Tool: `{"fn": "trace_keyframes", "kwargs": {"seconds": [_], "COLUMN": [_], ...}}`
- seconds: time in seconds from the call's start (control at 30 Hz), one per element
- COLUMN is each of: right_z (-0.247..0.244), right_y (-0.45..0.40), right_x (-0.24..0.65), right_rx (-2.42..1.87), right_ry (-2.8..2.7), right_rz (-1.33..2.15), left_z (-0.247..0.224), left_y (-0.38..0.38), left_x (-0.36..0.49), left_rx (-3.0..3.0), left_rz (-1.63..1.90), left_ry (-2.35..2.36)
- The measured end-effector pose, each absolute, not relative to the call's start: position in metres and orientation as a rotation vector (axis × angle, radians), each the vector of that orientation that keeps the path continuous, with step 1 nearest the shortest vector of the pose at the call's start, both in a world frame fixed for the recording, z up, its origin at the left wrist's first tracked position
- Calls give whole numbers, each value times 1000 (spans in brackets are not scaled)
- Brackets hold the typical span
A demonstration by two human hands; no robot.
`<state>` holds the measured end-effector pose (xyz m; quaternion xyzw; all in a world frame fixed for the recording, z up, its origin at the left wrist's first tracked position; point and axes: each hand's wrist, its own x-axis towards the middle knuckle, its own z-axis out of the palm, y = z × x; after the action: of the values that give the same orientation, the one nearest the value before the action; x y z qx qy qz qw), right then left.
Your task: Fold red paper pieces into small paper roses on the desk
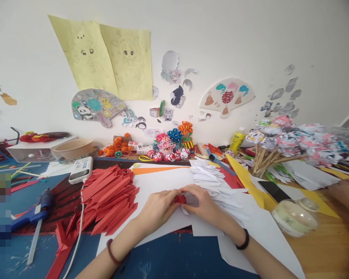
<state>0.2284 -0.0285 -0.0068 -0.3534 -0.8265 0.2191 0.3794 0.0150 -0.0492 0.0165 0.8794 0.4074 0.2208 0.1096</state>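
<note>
My left hand (163,204) and my right hand (202,203) meet over white paper sheets (159,186) at the middle of the table. Between their fingertips they hold a small red and white paper piece (180,199), partly covered by the fingers. Both hands are closed on it. To the left lies a large pile of folded red paper strips (112,193). A pile of white paper strips (218,186) spreads just beyond and to the right of my right hand.
A blue glue gun (36,213) and a white power bank (80,169) with a cable lie left. Rightward are a phone (275,191), a clear jar (295,217), paper flowers (293,139) and another person's hand (344,192). Small flower crafts (174,139) line the wall.
</note>
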Motion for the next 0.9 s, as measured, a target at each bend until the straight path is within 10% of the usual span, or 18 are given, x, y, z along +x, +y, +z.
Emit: {"fn": "trace_keyframes", "kwargs": {"seconds": [0.9], "right_z": [-5], "right_y": [-32], "right_x": [224], "right_rx": [-925], "right_ry": [-2118], "right_rz": [525], "left_z": [20], "left_y": [-45], "left_x": [12], "left_rx": [2493], "left_rz": [653], "left_ry": [1091]}}
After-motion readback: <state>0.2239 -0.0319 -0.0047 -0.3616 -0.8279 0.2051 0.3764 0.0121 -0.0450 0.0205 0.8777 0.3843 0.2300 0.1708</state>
